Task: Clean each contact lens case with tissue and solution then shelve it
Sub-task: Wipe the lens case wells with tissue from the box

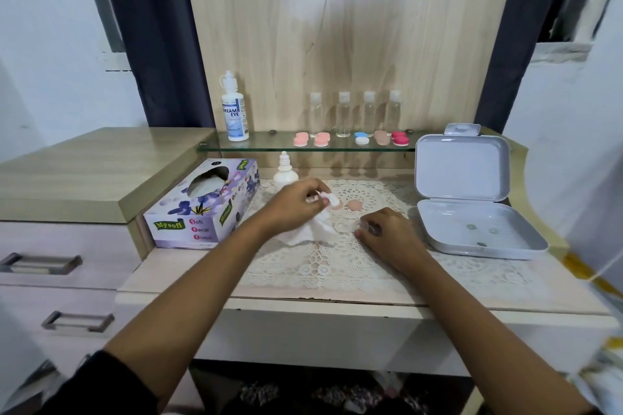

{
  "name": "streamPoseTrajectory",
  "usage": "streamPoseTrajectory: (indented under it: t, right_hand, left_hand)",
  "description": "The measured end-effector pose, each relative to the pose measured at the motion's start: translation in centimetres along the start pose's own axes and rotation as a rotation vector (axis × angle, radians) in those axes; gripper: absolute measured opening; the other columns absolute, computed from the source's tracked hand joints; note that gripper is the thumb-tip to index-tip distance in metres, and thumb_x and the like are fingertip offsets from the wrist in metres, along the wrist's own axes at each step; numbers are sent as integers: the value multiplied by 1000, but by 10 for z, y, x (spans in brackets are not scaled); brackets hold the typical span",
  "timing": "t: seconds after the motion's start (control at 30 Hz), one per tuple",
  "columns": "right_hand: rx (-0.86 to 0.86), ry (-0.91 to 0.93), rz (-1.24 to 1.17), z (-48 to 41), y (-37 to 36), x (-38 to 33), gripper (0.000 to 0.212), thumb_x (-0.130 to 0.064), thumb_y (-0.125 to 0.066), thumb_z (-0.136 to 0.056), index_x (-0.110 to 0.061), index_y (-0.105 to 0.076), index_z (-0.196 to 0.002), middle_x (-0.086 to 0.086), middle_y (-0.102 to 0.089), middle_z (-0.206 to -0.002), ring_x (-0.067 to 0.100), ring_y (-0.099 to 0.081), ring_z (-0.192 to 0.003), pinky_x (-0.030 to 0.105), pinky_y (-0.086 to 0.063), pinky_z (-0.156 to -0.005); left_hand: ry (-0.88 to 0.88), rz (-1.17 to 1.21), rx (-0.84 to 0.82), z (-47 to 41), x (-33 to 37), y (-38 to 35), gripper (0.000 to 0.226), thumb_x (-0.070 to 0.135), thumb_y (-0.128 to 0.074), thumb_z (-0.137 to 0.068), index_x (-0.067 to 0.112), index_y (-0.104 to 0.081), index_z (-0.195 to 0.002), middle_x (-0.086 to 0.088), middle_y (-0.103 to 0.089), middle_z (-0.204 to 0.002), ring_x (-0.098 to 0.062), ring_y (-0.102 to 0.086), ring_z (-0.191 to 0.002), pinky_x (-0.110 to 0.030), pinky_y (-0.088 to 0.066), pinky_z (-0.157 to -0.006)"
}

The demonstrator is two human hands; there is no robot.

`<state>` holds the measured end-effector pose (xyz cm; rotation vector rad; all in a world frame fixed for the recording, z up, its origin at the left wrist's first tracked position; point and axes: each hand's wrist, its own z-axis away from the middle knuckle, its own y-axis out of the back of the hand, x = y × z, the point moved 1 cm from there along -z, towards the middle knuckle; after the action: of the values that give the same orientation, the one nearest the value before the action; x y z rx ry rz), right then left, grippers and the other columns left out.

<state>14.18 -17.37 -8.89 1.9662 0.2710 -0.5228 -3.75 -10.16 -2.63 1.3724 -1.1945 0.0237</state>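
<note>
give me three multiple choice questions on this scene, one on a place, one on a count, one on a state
1. Where does the tissue box stand?
A) on the floor
B) left of the lace mat
C) in a drawer

2. How many clear bottles stand on the glass shelf?
A) two
B) four
C) six

3. How is the white box?
A) lid open
B) lid shut
C) upside down

Answers:
1 B, the box sits at the mat's left edge.
2 B, four capped bottles line up behind the lens cases.
3 A, its lid stands upright behind the base.
</note>
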Motion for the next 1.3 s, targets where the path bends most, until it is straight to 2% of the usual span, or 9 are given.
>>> streamPoseTrajectory:
  t: [0.1, 0.2, 0.3, 0.5, 0.6, 0.77, 0.87, 1.13, 1.3]
  right_hand:
    - [10, 0, -7, 1, 0, -1, 23, -32, -61, -86, -14, -67, -99, 5, -60, -101, 23, -51, -97, 34, -42, -84]
    - [12, -1, -7, 1, 0, -1, 24, -31, -61, -86, -14, -67, -102, 5, -60, -103, 23, -52, -99, 34, -43, -86]
    - [3, -7, 0, 1, 0, -1, 25, -32, -62, -86, -14, -66, -103, 5, -60, -104, 24, -52, -100, 35, -43, -86]
    - [7, -12, -3, 0, -1, -1, 23, -32, -61, -85, -14, -66, -99, 5, -59, -103, 23, -51, -100, 36, -43, -87]
    - [9, -11, 2, 0, -2, 0, 22, -33, -61, -86, -15, -66, -96, 3, -58, -101, 23, -51, -99, 36, -43, -86]
    - [-2, -6, 16, 0, -2, 0, 24, -34, -59, -87, -15, -65, -101, 4, -59, -104, 23, -50, -102, 35, -41, -86]
    - [-12, -3, 23, 0, -1, 0, 26, -34, -58, -88, -15, -65, -105, 4, -59, -108, 23, -50, -104, 35, -41, -87]
    - [-12, 3, 14, 0, -2, 1, 21, -34, -59, -87, -15, -65, -95, 4, -58, -100, 24, -50, -100, 35, -40, -83]
    - [-21, 5, 19, -1, -2, 1, 24, -34, -59, -88, -16, -65, -101, 6, -59, -105, 24, -50, -102, 35, -40, -85]
  left_hand:
    - [-8, -51, -8, -4, -11, -19, 20, 19, -55, -93, 17, -58, -112, 2, -58, -113, -8, -50, -101, -19, -35, -77]
    - [-13, -19, 12, -3, -18, -34, 14, 17, -56, -91, 22, -51, -103, 2, -57, -99, -12, -50, -86, -19, -36, -63]
    - [-46, -1, 57, -5, -21, -42, 10, 14, -56, -89, 22, -53, -95, -1, -60, -95, -19, -55, -86, -23, -38, -66]
    - [-121, -102, 31, -11, -27, -44, 21, 18, -59, -89, 10, -70, -105, -2, -60, -106, -10, -55, -98, -18, -39, -88]
    - [-209, -199, 11, -10, -27, -48, 23, 21, -57, -91, 10, -70, -107, 1, -52, -102, -10, -52, -95, -19, -38, -87]
    - [-287, -309, 37, -9, -28, -54, 25, 23, -57, -91, 9, -69, -107, -2, -52, -105, -18, -51, -99, -34, -44, -87]
    - [-300, -312, 41, -8, -28, -54, 25, 24, -58, -91, 8, -69, -107, -2, -51, -105, -20, -50, -98, -36, -44, -86]
    - [-322, -306, 73, -9, -30, -56, 21, 23, -60, -90, 9, -70, -102, -1, -54, -104, -20, -49, -94, -37, -43, -83]
    - [-345, -288, 106, -7, -34, -57, 18, 20, -61, -89, 11, -71, -101, -1, -55, -101, -22, -51, -91, -40, -45, -80]
